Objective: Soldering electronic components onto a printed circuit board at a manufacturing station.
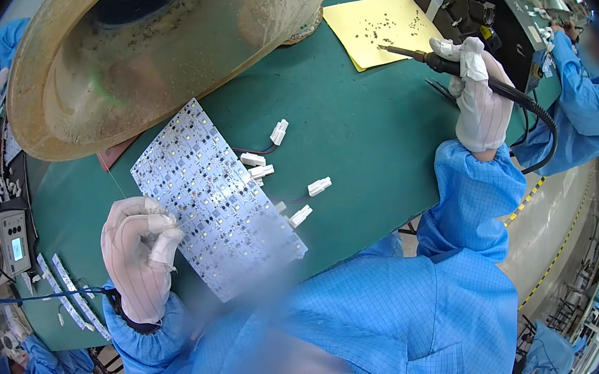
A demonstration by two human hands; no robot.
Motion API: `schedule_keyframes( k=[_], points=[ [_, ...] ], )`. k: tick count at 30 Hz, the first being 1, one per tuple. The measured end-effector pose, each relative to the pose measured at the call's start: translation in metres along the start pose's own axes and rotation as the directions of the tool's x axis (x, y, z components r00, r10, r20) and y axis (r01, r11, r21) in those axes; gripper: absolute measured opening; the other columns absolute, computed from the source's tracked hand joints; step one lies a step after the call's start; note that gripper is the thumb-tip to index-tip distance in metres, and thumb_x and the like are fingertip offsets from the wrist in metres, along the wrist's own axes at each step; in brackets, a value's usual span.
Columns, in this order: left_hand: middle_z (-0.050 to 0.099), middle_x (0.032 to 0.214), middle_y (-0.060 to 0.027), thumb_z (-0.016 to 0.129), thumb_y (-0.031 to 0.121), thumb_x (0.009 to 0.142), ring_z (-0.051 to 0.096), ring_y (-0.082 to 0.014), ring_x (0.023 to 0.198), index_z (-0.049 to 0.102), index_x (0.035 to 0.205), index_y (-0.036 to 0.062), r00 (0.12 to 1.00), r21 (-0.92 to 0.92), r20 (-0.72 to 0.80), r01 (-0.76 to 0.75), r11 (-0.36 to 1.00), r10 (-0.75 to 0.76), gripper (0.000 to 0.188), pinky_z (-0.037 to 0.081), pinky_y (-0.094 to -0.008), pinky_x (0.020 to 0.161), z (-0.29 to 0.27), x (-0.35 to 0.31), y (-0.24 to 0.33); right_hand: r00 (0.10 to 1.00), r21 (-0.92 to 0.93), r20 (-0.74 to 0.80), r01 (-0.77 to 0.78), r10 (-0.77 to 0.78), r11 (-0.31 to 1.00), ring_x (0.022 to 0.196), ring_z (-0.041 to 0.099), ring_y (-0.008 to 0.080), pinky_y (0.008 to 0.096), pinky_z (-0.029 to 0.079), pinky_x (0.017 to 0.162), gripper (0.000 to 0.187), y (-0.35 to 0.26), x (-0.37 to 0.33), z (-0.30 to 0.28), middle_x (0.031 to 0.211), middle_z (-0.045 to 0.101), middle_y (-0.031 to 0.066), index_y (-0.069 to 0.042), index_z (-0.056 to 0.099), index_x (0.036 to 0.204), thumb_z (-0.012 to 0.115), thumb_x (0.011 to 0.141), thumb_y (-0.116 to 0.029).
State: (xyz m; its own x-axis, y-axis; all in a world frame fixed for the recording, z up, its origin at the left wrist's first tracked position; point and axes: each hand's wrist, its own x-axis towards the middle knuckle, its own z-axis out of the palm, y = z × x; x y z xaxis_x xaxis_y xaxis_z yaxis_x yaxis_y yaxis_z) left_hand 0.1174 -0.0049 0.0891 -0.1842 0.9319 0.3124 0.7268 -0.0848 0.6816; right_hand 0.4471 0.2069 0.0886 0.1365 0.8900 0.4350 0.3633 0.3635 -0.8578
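Your gloves (136, 261) are white with thin stripes; your gown (374, 306) is blue with fine grid. The desk (363, 143) is green, the soldering iron (443, 64) black, the board (213, 196) whitish with dark spots.

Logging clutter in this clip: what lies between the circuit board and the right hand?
In the head view, several white plugs lie beside the circuit board, then green tabletop shows on toward the right hand.
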Motion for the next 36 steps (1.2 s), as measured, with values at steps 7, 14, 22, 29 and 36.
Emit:
schedule_keyframes(
  k=[7,14,22,29,36],
  points=[
    [0.055,0.093,-0.0109,0.066,0.001,0.076,0.055,-0.018,0.079,0.054,0.084,0.0029,0.999,-0.028,0.009,0.036,0.999,-0.035,0.015,0.048,-0.0291,0.071,-0.003,-0.001,0.002,0.98,-0.119,0.055,0.194,-0.189,0.974,0.061,0.05,0.0098,0.0245,0.04,0.054,0.033,0.014,0.006,0.0,0.069,0.055,0.0026,-0.002,0.066,0.087,0.06,0.093,-0.034],
    [0.055,0.095,-0.0107,0.065,0.002,0.077,0.055,-0.0176,0.08,0.054,0.085,0.0031,1.0,0.005,0.008,-0.003,1.0,0.003,0.013,0.048,-0.0292,0.071,-0.003,0.0,-0.003,0.999,0.003,0.04,0.037,-0.037,0.999,0.056,0.049,0.0087,0.024,0.039,0.051,0.034,0.004,0.001,0.0,0.066,0.051,0.0021,-0.001,0.065,0.083,0.062,0.092,-0.034],
    [0.055,0.097,-0.0107,0.064,0.002,0.08,0.056,-0.0179,0.082,0.057,0.088,0.0023,1.0,-0.036,-0.019,0.019,0.999,-0.02,0.011,0.049,-0.0288,0.07,-0.003,-0.001,-0.003,0.956,-0.106,0.048,0.294,-0.291,0.95,0.057,0.049,0.0083,0.0229,0.038,0.05,0.036,0.008,0.003,-0.003,0.065,0.054,0.0009,-0.001,0.068,0.086,0.062,0.091,-0.037],
    [0.055,0.097,-0.0111,0.065,0.005,0.081,0.055,-0.0176,0.082,0.057,0.088,0.002,0.999,-0.025,-0.037,-0.006,1.0,0.005,0.012,0.049,-0.0286,0.069,-0.003,-0.002,-0.011,0.999,0.113,-0.051,-0.004,0.01,0.994,0.057,0.042,0.0051,0.0195,0.031,0.052,0.036,-0.01,-0.004,-0.001,0.091,0.071,0.0088,0.0,0.068,0.092,0.056,0.094,-0.034],
    [0.062,0.089,-0.0091,0.072,0.008,0.068,0.059,-0.0251,0.084,0.063,0.079,0.0074,0.991,0.185,-0.096,-0.077,0.98,0.096,0.015,0.045,-0.0337,0.073,-0.008,0.006,-0.004,0.997,0.268,-0.063,-0.016,0.034,0.963,0.057,0.041,0.0055,0.02,0.032,0.054,0.031,-0.03,-0.039,0.007,0.083,0.067,0.0049,0.001,0.069,0.09,0.054,0.095,-0.025]
  ],
)
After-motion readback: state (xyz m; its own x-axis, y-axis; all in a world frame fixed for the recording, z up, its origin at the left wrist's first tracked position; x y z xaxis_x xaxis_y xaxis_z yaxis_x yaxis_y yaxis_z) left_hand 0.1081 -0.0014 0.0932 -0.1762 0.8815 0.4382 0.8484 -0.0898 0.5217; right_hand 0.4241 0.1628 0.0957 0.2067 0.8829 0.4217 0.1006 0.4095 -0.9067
